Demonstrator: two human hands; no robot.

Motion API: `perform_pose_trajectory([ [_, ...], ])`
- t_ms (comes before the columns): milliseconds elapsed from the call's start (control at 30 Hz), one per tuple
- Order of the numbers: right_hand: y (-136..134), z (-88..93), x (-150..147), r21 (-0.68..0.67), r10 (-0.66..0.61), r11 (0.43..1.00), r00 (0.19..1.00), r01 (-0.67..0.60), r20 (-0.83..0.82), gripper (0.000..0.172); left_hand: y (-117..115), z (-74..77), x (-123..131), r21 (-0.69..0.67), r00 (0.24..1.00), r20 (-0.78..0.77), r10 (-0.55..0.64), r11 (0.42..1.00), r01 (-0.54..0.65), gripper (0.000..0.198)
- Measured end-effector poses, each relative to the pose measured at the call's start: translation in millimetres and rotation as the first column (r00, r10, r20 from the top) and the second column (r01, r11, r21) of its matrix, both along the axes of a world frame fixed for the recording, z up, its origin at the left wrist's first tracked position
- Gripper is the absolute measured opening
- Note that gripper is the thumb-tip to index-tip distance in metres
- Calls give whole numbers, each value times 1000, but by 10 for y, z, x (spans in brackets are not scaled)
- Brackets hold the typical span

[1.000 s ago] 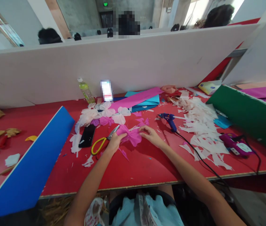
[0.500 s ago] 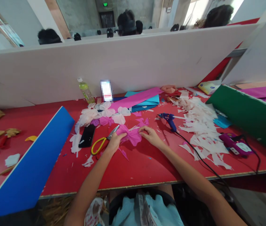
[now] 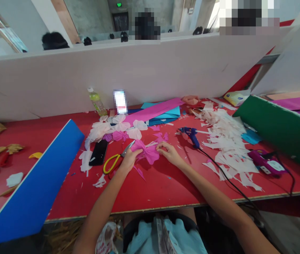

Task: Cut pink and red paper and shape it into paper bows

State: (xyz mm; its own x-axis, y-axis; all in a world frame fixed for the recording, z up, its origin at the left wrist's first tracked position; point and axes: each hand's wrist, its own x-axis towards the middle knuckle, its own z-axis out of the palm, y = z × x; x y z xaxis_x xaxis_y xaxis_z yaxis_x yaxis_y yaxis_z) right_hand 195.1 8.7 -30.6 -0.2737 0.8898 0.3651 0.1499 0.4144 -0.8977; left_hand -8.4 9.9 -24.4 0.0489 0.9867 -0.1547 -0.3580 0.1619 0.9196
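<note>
A pink paper flower [image 3: 150, 153] with ruffled petals is held between my two hands, just above the red table. My left hand [image 3: 130, 158] pinches its left side, thumb on top. At its right edge, my right hand [image 3: 168, 151] grips a petal between thumb and fingertips. Yellow-handled scissors [image 3: 112, 163] lie beside my left hand, blades pointing toward the flower. Pink paper scraps [image 3: 162, 137] are scattered just beyond my hands. White paper flowers [image 3: 120, 122] and a finished-looking pink one [image 3: 119, 135] rest farther back.
A blue glue gun [image 3: 190, 134] lies right of my hands, its cord running to the front edge. White scraps [image 3: 229, 141] pile up at right. A black phone [image 3: 98, 152], a bottle [image 3: 96, 102], a blue divider [image 3: 38, 183] and a green divider [image 3: 279, 134] stand around.
</note>
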Motion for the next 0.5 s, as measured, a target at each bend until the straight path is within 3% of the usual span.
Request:
perform_pose_trajectory([
  [267,-6,24,-11,-9,-10,1000,1000,10,-21,9,-29,82,4,-28,1000,-12,20,999,-20,32],
  [500,-12,45,-7,-31,-23,999,1000,23,-4,11,-28,64,-3,-15,999,-32,4,1000,-5,33],
])
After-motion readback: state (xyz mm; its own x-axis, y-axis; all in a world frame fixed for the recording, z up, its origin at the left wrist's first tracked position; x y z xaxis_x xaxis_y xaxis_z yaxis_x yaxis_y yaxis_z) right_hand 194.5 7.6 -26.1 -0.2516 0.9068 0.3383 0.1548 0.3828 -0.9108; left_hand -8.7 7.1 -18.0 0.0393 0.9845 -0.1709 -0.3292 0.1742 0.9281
